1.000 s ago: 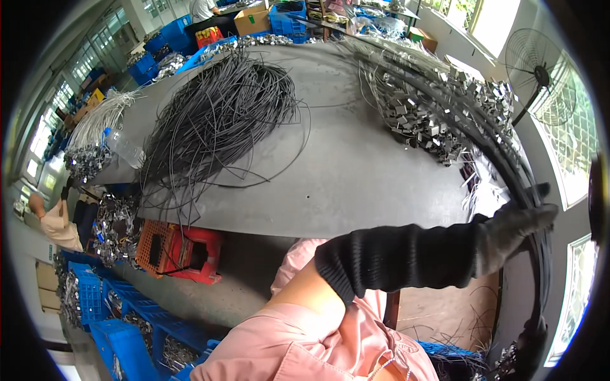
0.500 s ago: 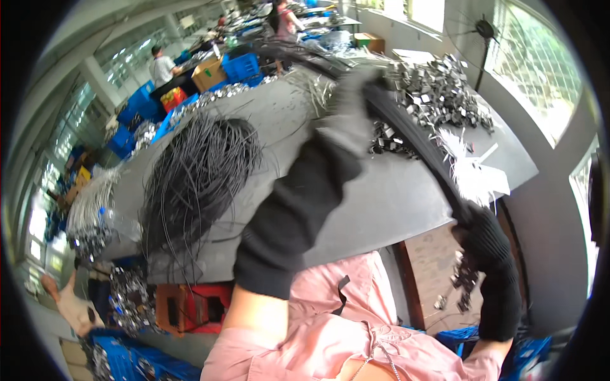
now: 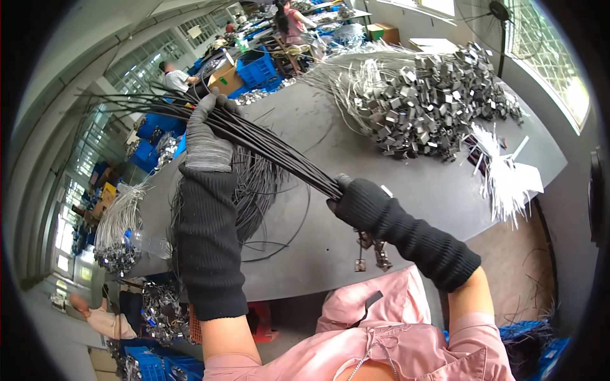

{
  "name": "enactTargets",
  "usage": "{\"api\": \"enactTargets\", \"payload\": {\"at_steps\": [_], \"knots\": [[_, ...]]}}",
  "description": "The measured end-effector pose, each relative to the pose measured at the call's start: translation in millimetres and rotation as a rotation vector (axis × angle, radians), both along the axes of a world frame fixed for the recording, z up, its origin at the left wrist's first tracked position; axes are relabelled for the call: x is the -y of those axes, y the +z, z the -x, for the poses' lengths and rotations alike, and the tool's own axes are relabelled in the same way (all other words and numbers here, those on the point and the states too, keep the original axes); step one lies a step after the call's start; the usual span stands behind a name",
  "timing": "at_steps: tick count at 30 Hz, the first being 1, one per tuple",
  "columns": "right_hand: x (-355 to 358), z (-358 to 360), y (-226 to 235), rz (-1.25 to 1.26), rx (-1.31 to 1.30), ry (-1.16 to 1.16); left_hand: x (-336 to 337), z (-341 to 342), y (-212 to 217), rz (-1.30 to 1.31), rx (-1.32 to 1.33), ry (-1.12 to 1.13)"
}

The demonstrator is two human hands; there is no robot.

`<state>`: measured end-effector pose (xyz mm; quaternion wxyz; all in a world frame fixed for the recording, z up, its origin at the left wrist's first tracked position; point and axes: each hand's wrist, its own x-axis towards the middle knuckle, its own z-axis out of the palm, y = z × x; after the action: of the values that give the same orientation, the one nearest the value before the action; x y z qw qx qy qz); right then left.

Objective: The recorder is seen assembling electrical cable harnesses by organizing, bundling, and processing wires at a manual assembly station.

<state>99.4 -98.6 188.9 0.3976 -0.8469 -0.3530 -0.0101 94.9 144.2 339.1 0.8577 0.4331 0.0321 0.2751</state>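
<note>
A bundle of black cables (image 3: 279, 149) stretches between my two gloved hands above the grey table. My left hand (image 3: 213, 130), in a grey-black glove, is closed round its far left part, and loose cable ends fan out past the fingers. My right hand (image 3: 361, 200) grips the other end of the bundle. Small metal end pieces (image 3: 372, 251) dangle below my right hand. Behind my left forearm, a heap of loose black cables (image 3: 262, 190) lies on the table, partly covered by that arm.
A large pile of silver-grey metal blocks (image 3: 432, 108) with pale wires covers the table's far right. White strips (image 3: 502, 181) lie near its right edge. Pale wires (image 3: 121, 213) hang at the left end beside a clear bottle (image 3: 151, 244). Several people work beyond, among blue crates (image 3: 256, 66).
Both hands have moved left with the cable bundle. My right hand has risen from beyond the table's front edge to over the tabletop, and the dangling metal pieces came along.
</note>
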Motion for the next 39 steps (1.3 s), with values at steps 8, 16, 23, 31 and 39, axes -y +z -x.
{"api": "enactTargets", "payload": {"at_steps": [8,16,23,31,39], "knots": [[-89,-8,-74,0.073,-0.156,0.072,-22,-5,-22,-0.164,0.012,-0.105],[-108,-21,-116,0.057,-0.292,0.102,-4,0,-46,-0.329,0.065,-0.212],[-43,-66,-141,-0.099,-0.298,0.157,-3,-18,-68,-0.264,0.038,-0.009],[144,-151,-138,0.212,-0.074,-0.319,-46,-15,-78,-0.163,0.038,0.031],[266,-243,-144,0.237,-0.137,-0.877,-53,2,-83,-0.085,0.054,0.115]]}}
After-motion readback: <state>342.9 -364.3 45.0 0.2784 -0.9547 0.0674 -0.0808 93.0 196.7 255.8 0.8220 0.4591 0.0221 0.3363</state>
